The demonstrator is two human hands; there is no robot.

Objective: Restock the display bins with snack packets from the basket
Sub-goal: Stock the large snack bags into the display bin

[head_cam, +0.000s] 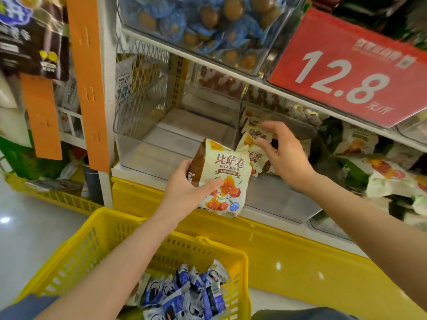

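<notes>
**Snack packet held at the front of a see-through display bin**

Left of the see-through bin (147, 153), orange strips (89, 84) hang down the shelf upright. Below the bin and nearer the camera sits a yellow basket (76, 250) with blue-and-white packets (191, 294) heaped in its bottom.

At the bin's front right corner, the person's left hand (182, 192) grips a cream-and-brown snack packet (227, 172). The thumb lies across its printed face and the fingers wrap its brown side. The packet stands upright, in front of the bin's lip and not inside it.

Just right of the bin, the right hand (284, 158) reaches into the neighbouring bin (277, 199). Its fingers are spread and loosely bent over matching packets (255, 135) lying there. Whether the fingertips touch them cannot be told.

Above the bin, an upper bin holds blue-wrapped items (208, 21). Up and to the right hangs a red price sign (346, 72) reading 12.8. Far right of the bin lie green-and-white packets (381, 174).
</notes>
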